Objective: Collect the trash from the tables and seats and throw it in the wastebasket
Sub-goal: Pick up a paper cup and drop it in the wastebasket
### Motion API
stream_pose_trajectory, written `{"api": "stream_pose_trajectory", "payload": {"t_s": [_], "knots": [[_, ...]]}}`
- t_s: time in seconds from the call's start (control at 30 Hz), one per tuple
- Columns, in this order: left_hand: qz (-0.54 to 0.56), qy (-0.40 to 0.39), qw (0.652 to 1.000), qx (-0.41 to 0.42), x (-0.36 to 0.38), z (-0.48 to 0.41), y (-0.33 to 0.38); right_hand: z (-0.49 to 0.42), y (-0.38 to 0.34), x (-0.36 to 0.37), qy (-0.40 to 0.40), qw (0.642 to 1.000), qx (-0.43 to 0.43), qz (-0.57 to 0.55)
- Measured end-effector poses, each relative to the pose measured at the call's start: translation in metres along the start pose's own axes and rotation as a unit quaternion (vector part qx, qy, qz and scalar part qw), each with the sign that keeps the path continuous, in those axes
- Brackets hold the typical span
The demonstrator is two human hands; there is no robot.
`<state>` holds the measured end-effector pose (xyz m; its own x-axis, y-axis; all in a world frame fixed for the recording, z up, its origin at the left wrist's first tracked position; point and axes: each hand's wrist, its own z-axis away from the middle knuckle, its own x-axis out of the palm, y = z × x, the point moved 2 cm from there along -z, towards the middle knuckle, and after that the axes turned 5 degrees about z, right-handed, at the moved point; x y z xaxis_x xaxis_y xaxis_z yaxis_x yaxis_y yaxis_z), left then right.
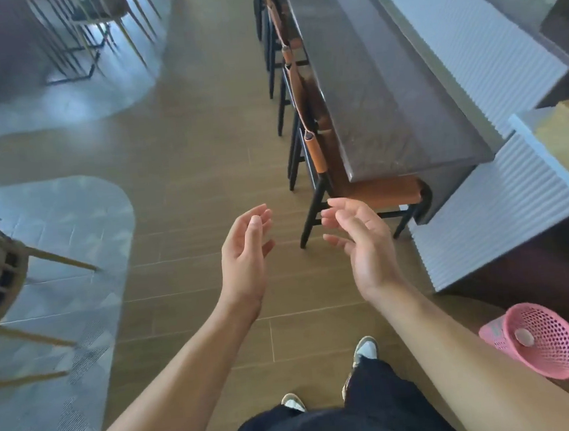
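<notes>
My left hand and right hand raised before me over the wooden floor, palms facing, fingers relaxed and apart, holding nothing, pink mesh wastebasket on the floor at my right beside my right forearm, small round thing inside it, dark long table with brown chairs ahead

Both bare forearms reach forward — left hand and right hand empty, palms facing, fingers relaxed.

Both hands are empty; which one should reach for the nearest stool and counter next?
Right, probably. The right hand is open and nearest the stool and dark counter, which lie on its side; the left hand, also open, would cross over.
</notes>
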<state>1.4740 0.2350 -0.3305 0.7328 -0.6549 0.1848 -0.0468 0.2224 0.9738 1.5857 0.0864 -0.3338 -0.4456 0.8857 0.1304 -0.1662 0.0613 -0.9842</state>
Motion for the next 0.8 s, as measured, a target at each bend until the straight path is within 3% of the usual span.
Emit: {"api": "stream_pose_trajectory", "payload": {"t_s": [0.47,0.8], "knots": [[0.054,0.157,0.984,0.058,-0.046,-0.177,0.072,-0.21,-0.025,0.138,-0.148,0.989,0.001,-0.024],[0.068,0.199,0.973,0.096,-0.04,-0.307,0.107,-0.356,-0.066,0.197,-0.213,0.977,-0.008,0.007]]}}
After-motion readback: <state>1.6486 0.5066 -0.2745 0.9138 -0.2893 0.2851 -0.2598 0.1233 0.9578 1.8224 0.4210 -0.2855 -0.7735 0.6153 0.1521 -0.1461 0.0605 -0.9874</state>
